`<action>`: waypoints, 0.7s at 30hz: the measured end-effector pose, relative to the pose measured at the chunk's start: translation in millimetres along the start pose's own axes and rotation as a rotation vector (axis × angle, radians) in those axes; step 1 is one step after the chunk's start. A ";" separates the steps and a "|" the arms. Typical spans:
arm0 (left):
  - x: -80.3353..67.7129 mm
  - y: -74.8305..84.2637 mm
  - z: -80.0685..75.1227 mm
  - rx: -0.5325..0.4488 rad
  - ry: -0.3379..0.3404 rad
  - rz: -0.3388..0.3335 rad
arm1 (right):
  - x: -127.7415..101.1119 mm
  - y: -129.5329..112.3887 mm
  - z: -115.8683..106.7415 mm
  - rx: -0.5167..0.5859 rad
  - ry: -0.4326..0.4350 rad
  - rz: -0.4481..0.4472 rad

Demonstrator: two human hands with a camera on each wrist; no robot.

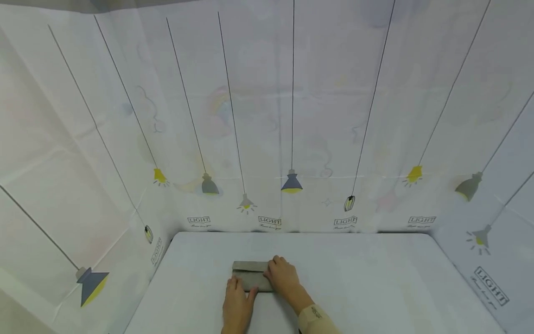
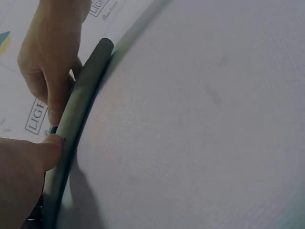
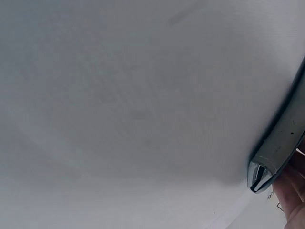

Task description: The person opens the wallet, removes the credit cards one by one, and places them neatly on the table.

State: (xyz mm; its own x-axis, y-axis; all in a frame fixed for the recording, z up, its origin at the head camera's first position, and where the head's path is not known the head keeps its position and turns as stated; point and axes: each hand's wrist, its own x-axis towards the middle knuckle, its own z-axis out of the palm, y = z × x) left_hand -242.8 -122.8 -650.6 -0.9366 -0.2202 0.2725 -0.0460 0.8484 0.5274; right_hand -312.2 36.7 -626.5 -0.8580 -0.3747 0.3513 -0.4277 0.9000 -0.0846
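A flat grey-green case [image 1: 254, 281] lies on the white table, its flap running along the far side. My left hand [image 1: 238, 306] grips its near left corner, fingers over the left part and thumb at the near edge. My right hand [image 1: 284, 278] holds the right end, with curled fingers near the flap. The left wrist view shows the case [image 2: 82, 102] edge-on, the left thumb [image 2: 53, 149] pressed to its edge and the right hand [image 2: 52, 57] beyond. In the right wrist view, the case's end [image 3: 259, 176] shows folded layers; most of the hand there is outside the frame.
The white table [image 1: 354, 278] spreads out on both sides of the case. Behind and beside it hang white sheets [image 1: 325, 139] printed with lamps and the word LIGHT. A beige sleeve [image 1: 317, 320] covers the right forearm.
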 end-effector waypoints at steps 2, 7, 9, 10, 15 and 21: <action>0.5 0.2 -0.9 -0.009 0.005 0.003 | 2.3 1.3 0.1 0.013 0.003 0.009; 2.6 0.4 -1.5 -0.004 -0.023 -0.003 | 7.0 3.5 3.2 0.030 -0.038 0.033; 3.5 0.8 -1.8 -0.002 -0.030 -0.011 | 7.9 3.3 5.0 0.034 -0.045 0.036; 3.7 1.2 -2.3 -0.003 -0.032 -0.016 | 8.4 3.1 6.1 0.034 -0.039 0.032; 4.7 3.4 -3.5 -0.006 -0.012 -0.025 | 10.9 1.0 6.9 0.008 0.012 -0.031; 5.6 5.7 -2.2 0.010 0.025 -0.025 | 14.1 -2.1 2.3 -0.039 -0.056 -0.117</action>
State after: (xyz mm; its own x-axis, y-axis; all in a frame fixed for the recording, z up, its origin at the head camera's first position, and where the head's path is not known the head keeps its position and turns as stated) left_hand -247.5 -120.3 -644.3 -0.9263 -0.2528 0.2794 -0.0727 0.8474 0.5259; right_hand -324.0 29.0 -623.5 -0.8181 -0.4883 0.3038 -0.5151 0.8571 -0.0097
